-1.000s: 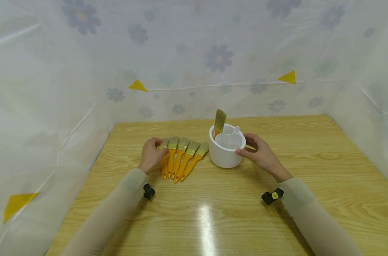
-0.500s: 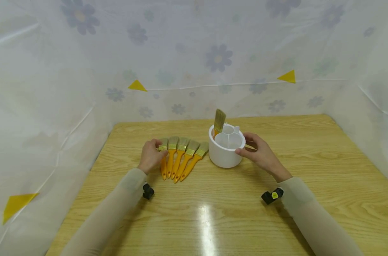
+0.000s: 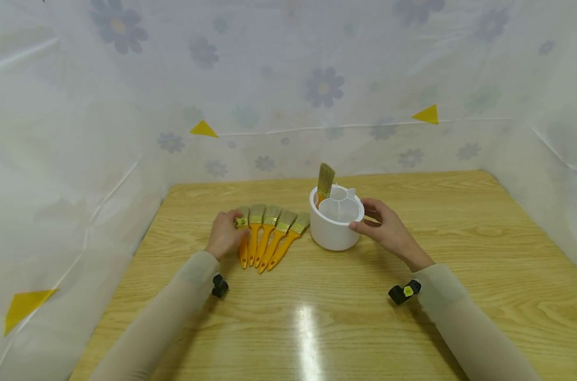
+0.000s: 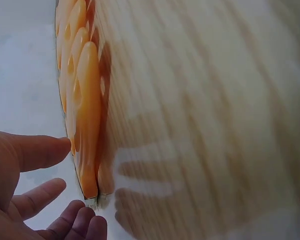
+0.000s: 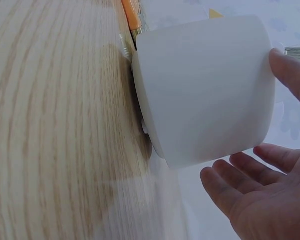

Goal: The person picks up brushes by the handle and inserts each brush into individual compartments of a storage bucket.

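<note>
My left hand [image 3: 225, 235] is at the leftmost paintbrush [image 3: 242, 222] of a fanned row on the table. Its thumb and fingers stand apart around the metal band; in the left wrist view the thumb tip [image 4: 65, 146] is against or very near the orange handle [image 4: 88, 120]. My right hand [image 3: 388, 227] holds a round white divided pot [image 3: 333, 235] from its right side, thumb at the rim, fingers curved along the wall. Another paintbrush [image 3: 325, 181] stands in the pot, bristles up, at its left side.
The other flat paintbrushes [image 3: 269, 238], with orange handles and pale bristles, lie between the left hand and the pot. All stand on a wood-grain table [image 3: 364, 328]. Flower-printed sheeting [image 3: 278, 84] with yellow tape triangles [image 3: 426, 114] encloses the back and sides.
My left hand has sunk slightly, and its thumb has moved a little away from the index finger, showing more of the brush's metal band. The right hand and pot stay in place.
</note>
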Action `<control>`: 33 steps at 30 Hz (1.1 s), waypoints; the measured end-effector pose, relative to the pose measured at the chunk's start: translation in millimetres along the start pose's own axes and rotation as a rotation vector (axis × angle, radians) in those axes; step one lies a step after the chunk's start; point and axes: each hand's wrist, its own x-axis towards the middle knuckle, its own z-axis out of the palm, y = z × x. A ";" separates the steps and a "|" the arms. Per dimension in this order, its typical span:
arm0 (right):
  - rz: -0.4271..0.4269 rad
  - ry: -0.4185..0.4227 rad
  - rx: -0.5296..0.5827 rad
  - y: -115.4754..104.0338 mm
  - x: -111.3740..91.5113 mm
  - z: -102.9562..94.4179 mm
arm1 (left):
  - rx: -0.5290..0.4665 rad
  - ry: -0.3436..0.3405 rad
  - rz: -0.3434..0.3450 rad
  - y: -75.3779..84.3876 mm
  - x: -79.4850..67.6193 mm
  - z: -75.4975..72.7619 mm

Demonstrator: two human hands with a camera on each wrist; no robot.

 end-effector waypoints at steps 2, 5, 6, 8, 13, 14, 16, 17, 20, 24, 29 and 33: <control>-0.005 0.006 -0.003 5.9 1.4 -0.4 | 0.000 -0.008 0.005 -0.4 0.1 0.0; -0.014 0.011 -0.003 9.9 2.4 -0.8 | -0.001 -0.020 0.005 -0.7 0.4 -0.5; -0.015 0.011 -0.002 10.4 2.4 -0.9 | -0.004 -0.023 0.003 -0.5 0.2 -0.6; -0.018 0.012 -0.001 10.6 2.4 -0.8 | -0.005 -0.028 -0.001 -0.7 0.4 -0.6; -0.022 0.010 -0.004 10.5 2.3 -0.3 | 0.004 -0.041 -0.008 -2.3 2.1 -0.1; -0.022 0.010 -0.005 10.6 2.4 -0.3 | 0.008 -0.043 -0.007 -2.6 2.2 -0.4; -0.023 0.012 -0.005 10.9 2.7 -0.6 | 0.014 -0.048 -0.006 -2.6 2.0 -1.0; -0.024 0.012 -0.004 10.9 2.8 -0.7 | 0.017 -0.050 -0.005 -2.5 1.9 -1.2; -0.025 0.016 -0.005 10.8 3.0 -0.5 | 0.024 -0.060 0.001 -2.4 1.2 -2.1; -0.025 0.021 -0.010 10.2 2.8 -0.2 | 0.027 -0.073 0.001 -2.7 0.8 -2.3; -0.024 0.020 -0.014 10.3 2.7 -0.3 | 0.028 -0.075 -0.002 -3.4 0.8 -1.9; -0.025 0.017 -0.011 10.5 2.3 0.0 | 0.029 -0.078 0.003 -3.3 0.3 -3.4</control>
